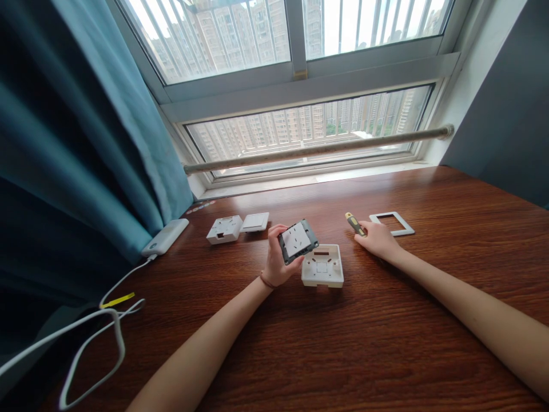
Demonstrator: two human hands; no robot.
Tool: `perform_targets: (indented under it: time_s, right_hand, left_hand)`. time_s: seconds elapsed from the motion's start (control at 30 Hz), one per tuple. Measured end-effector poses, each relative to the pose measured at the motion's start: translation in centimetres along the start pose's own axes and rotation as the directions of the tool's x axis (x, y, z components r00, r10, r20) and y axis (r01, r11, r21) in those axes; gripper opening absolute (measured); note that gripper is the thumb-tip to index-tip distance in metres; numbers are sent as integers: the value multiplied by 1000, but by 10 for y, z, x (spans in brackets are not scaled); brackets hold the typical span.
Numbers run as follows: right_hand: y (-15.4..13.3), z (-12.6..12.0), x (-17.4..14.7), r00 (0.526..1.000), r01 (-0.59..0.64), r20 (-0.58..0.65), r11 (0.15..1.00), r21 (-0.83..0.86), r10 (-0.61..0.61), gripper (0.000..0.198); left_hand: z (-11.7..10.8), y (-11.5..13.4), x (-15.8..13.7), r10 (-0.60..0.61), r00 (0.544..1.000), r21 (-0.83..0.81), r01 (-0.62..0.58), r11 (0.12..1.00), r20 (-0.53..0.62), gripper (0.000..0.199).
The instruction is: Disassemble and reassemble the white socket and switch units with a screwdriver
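Observation:
My left hand (pixel 278 264) is closed on a wall socket (pixel 297 239), a white face with slots on a dark grey backing, tilted above the table. Just under and to the right of it lies an open white mounting box (pixel 322 268), its hollow side up. My right hand (pixel 379 240) is wrapped round a screwdriver (pixel 355 224) with a yellow and grey handle; its shaft does not show. Close behind that hand lies a white cover frame (pixel 398 224), partly hidden by the fingers.
Left of the socket lie another white box (pixel 224 229) and a white switch panel (pixel 255 222). A white power bank (pixel 165 237) with a white cable (pixel 118 337) lies by the blue curtain (pixel 128 131). Behind the wooden table (pixel 343 349) runs a window rail (pixel 317 151).

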State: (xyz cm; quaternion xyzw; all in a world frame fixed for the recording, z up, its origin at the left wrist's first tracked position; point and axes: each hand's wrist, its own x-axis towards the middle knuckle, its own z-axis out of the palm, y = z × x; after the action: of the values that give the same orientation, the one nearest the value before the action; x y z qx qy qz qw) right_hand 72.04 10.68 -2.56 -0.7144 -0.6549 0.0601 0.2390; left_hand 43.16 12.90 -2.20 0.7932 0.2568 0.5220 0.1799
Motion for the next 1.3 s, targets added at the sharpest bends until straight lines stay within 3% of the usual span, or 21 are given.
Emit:
perform_targets:
  time_s: [0.13, 0.33, 0.77, 1.3]
  right_hand:
    - [-1, -1, -2, 999, 33, 24, 996, -80, -31, 18]
    - [-3, 0, -4, 997, 59, 63, 988, -141, -50, 31]
    - [-6, -1, -5, 993, 46, 116, 983, -177, -25, 37]
    - [-11, -4, -9, 1000, 22, 14, 996, -87, -21, 32]
  left_hand:
    - [2, 3, 1, 11, 1000, 64, -10, 998, -16, 71]
    - [4, 7, 0, 57, 997, 92, -61, 994, 43, 80]
    - [5, 8, 1, 78, 988, 58, -87, 995, 134, 77]
    - [9, -2, -3, 23, 994, -30, -20, 999, 106, 80]
